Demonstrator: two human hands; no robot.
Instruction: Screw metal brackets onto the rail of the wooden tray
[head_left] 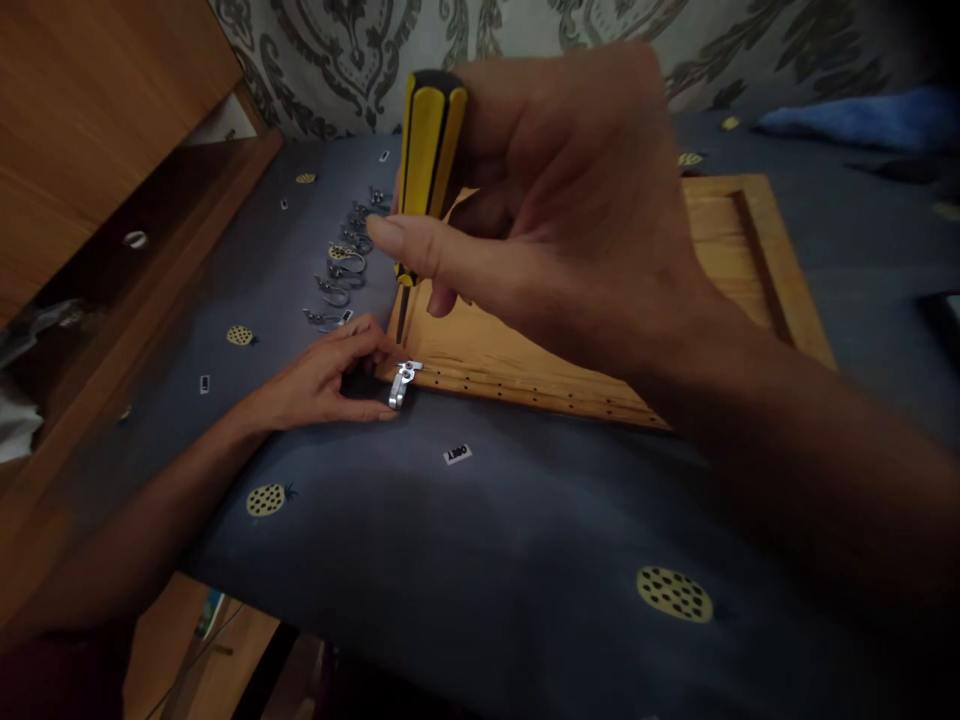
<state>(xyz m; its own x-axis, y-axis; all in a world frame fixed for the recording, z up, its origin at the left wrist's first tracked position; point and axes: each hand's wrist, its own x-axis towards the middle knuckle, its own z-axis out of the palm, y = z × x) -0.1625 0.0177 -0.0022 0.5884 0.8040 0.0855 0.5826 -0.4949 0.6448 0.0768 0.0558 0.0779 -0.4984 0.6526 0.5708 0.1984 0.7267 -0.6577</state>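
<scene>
My right hand is closed round the yellow-and-black handle of a screwdriver, held upright with its shaft pointing down at a small silver metal hook. The hook sits at the near left corner of a wooden board that lies on a dark blue patterned cloth. Fingers and thumb of my left hand pinch the hook against the board's edge. A row of small holes runs along the board's front edge.
Several more silver hooks lie in a row on the cloth beyond my left hand. A wooden cabinet stands at the left. A blue cloth bundle lies at the far right, with a patterned curtain behind.
</scene>
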